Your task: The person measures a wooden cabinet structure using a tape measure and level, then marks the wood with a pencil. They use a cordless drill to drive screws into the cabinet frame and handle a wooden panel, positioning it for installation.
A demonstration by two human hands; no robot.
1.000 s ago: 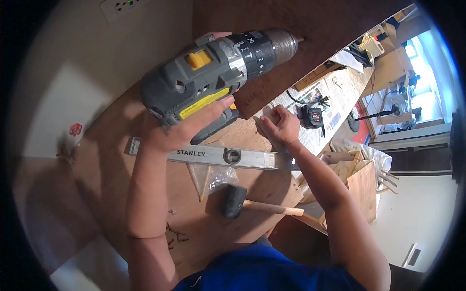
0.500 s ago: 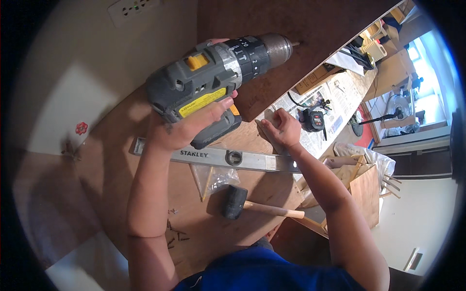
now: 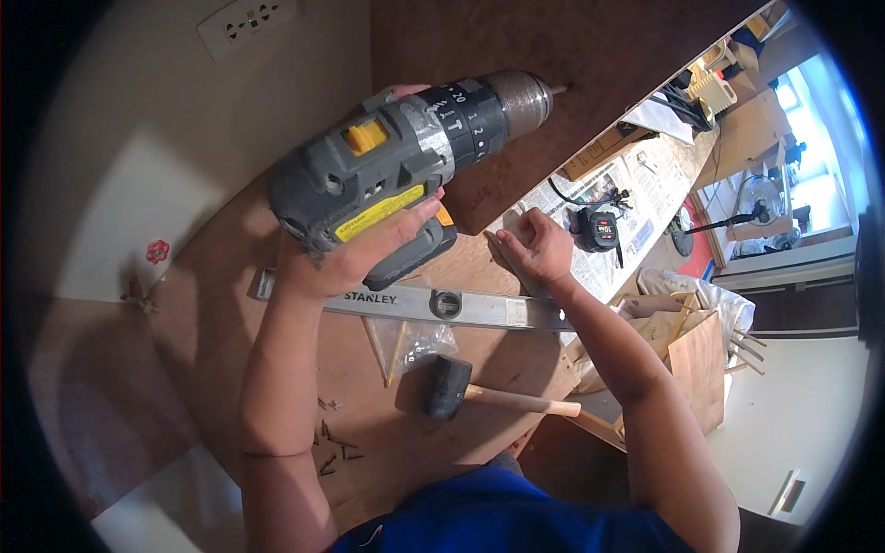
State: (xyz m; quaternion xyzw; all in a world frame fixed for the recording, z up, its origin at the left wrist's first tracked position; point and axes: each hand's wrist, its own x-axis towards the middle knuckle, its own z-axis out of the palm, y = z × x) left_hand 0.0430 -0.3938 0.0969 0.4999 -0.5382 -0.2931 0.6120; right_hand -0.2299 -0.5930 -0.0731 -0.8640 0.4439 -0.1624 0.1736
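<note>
My left hand (image 3: 346, 263) is wrapped round the grip of a grey and black cordless drill (image 3: 369, 170) with a yellow switch. The drill points up and right; its bit (image 3: 559, 89) meets a dark spot on an upright brown wooden panel (image 3: 461, 37). Beyond the panel's lower corner, my right hand (image 3: 539, 247) rests with curled fingers at the edge of a thin wooden piece; what they close on is hidden. A silver spirit level (image 3: 498, 310) lies below both hands. Closer to me is a black-headed rubber mallet (image 3: 449, 387) with a wooden handle.
Several screws (image 3: 332, 447) lie loose on the plywood surface (image 3: 267, 369). A clear plastic bag (image 3: 429, 341) sits by the level. On newspaper at right is a black tape measure (image 3: 597, 229). A wall socket (image 3: 247, 23) and a red valve knob (image 3: 158, 251) are at left.
The drill and my left hand have shifted slightly left and down in view, with the bit still at the panel. My right hand stays in place.
</note>
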